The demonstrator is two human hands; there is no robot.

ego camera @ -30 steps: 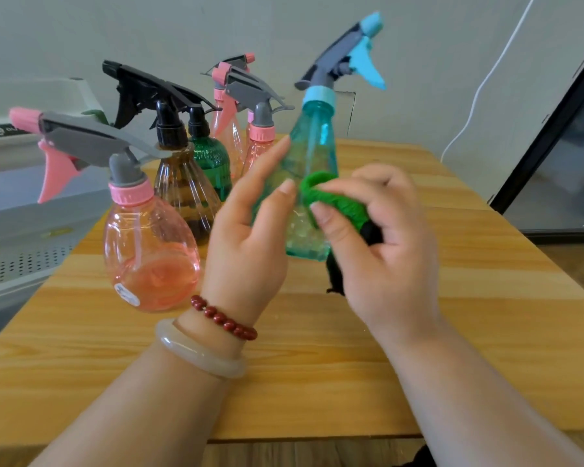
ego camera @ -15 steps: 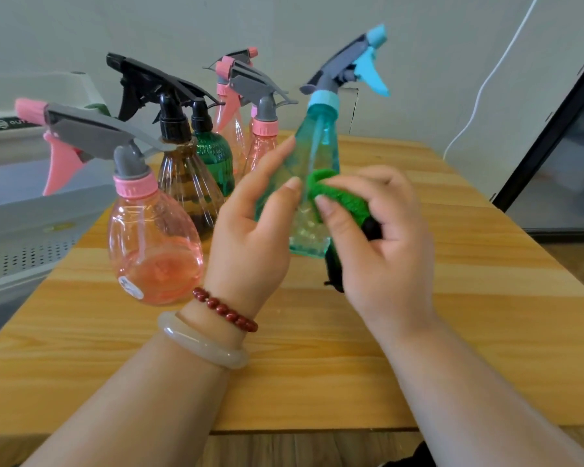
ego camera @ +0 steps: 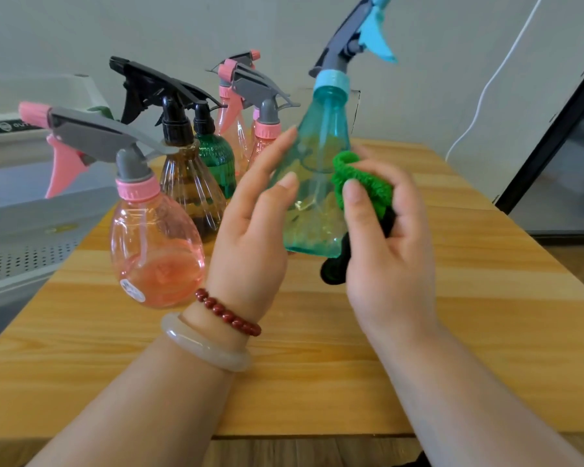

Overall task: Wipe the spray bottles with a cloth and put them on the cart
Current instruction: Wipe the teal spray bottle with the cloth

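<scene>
A teal spray bottle (ego camera: 312,210) with a grey and blue trigger head is tilted to the right above the wooden table (ego camera: 486,298). My left hand (ego camera: 250,237) holds its left side, thumb on the front and fingers lying long against the body. A green cloth (ego camera: 363,183) with a black part hanging below it is gripped by my right hand (ego camera: 385,251), which presses the cloth on the bottle's right side. A round pink bottle (ego camera: 155,251) stands at the left, with a brown bottle (ego camera: 191,193), a green bottle (ego camera: 216,160) and two pink bottles (ego camera: 262,136) behind it.
A grey cart (ego camera: 24,224) with a perforated side stands against the table's left edge. A white cable (ego camera: 493,75) hangs down the wall at the back right. A dark glass door frame (ego camera: 553,129) stands at the right.
The teal bottle has tilted further to the right and its trigger head has risen. The green cloth has slid a little up the bottle's side.
</scene>
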